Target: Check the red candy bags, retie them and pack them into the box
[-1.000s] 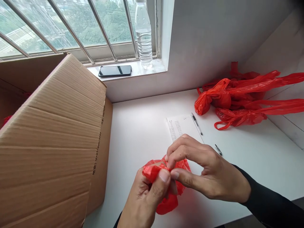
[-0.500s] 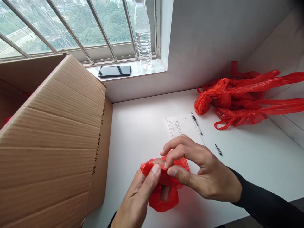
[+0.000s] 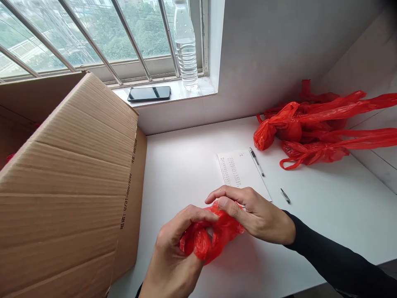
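A crumpled red plastic bag (image 3: 221,234) is between both my hands, above the near part of the white table. My left hand (image 3: 178,248) wraps round its left side, the thumb low and the forefinger across the top. On the far right of the bag rests my right hand (image 3: 248,211), fingers curled over it and thumb pressed near the forefinger. Folds of the bag hide some fingertips, and what may be inside it cannot be made out. Just beyond my hands lies a sheet of paper (image 3: 245,171) with rows of small writing.
An open cardboard box (image 3: 71,186) stands at the left. Several red plastic bags (image 3: 304,128) are heaped at the back right. A pen (image 3: 257,161) and its cap (image 3: 285,195) lie on the table (image 3: 180,165). A phone (image 3: 149,94) and a water bottle (image 3: 187,54) are on the windowsill.
My left hand has turned and closed round the bag, bunching it up. My right hand has drawn in and lowered, its fingers now flatter over the bag. More of the paper shows.
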`<state>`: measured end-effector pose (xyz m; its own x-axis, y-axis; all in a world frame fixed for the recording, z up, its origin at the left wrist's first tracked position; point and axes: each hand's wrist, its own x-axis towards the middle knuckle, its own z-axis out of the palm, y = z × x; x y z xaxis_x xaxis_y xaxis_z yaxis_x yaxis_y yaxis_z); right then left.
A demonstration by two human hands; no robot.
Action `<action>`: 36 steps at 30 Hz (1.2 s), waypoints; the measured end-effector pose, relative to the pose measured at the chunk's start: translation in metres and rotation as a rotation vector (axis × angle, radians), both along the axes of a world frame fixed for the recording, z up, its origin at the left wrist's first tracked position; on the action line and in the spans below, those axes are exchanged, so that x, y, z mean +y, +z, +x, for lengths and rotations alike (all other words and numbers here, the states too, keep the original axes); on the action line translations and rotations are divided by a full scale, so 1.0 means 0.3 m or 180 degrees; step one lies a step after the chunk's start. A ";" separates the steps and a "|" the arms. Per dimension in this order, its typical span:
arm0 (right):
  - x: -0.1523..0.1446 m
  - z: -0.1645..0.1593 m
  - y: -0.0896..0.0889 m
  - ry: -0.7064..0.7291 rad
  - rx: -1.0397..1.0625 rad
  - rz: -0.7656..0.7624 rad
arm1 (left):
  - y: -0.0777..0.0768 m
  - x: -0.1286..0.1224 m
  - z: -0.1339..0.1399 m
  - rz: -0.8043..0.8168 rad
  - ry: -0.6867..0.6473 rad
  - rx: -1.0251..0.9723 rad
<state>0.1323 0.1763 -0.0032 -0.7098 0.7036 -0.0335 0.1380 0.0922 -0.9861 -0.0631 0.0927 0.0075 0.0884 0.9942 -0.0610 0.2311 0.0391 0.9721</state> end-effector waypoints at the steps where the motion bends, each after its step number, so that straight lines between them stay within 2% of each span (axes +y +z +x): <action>1: 0.001 -0.001 -0.006 -0.0044 -0.0093 -0.0003 | -0.016 -0.002 0.001 0.0334 0.0101 0.0301; 4: 0.006 -0.002 -0.030 0.0069 -0.0216 -0.0176 | -0.075 -0.005 0.008 0.1298 0.0429 0.1019; 7: 0.015 -0.005 -0.055 0.0393 -0.0099 -0.0444 | -0.121 -0.011 0.017 0.1818 0.0458 0.1365; 9: 0.019 -0.006 -0.060 0.0407 -0.0041 -0.0468 | -0.138 -0.016 0.019 0.1965 0.0493 0.1435; 11: 0.018 -0.006 -0.054 0.0192 -0.0038 -0.0323 | -0.148 -0.021 0.016 0.2017 0.0588 0.1474; 16: 0.007 0.016 -0.054 -0.0389 -0.0311 0.0505 | -0.184 -0.053 -0.007 0.2152 0.0370 0.1817; 19: 0.013 0.061 -0.105 -0.0695 -0.0560 0.0793 | -0.224 -0.107 -0.038 0.2151 0.0468 0.1961; 22: 0.030 0.121 -0.181 -0.1022 -0.0936 0.0774 | -0.270 -0.182 -0.077 0.2235 0.0497 0.2214; 24: 0.037 0.152 -0.225 -0.1207 -0.1149 0.0631 | -0.295 -0.227 -0.091 0.2139 0.0544 0.2239; 27: 0.031 0.169 -0.257 -0.1384 -0.0992 0.0283 | -0.317 -0.263 -0.076 0.1589 0.0780 0.1729; 30: 0.011 0.149 -0.252 -0.1377 -0.0321 -0.0464 | -0.330 -0.260 -0.031 0.1142 0.0909 0.1173; 32: 0.000 0.126 -0.239 -0.1257 -0.0010 -0.0944 | -0.338 -0.246 0.000 0.0926 0.0988 0.1056; 34: -0.007 0.103 -0.229 -0.1155 0.0127 -0.1194 | -0.340 -0.231 0.023 0.0772 0.1082 0.1011; 36: -0.008 0.084 -0.225 -0.1136 0.0181 -0.1217 | -0.334 -0.221 0.040 0.0652 0.1047 0.0778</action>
<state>0.1575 0.1737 -0.0706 -0.4365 0.8469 -0.3037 0.0404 -0.3187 -0.9470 -0.0510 0.0265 -0.0926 -0.2265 0.9608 0.1600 0.4622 -0.0386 0.8859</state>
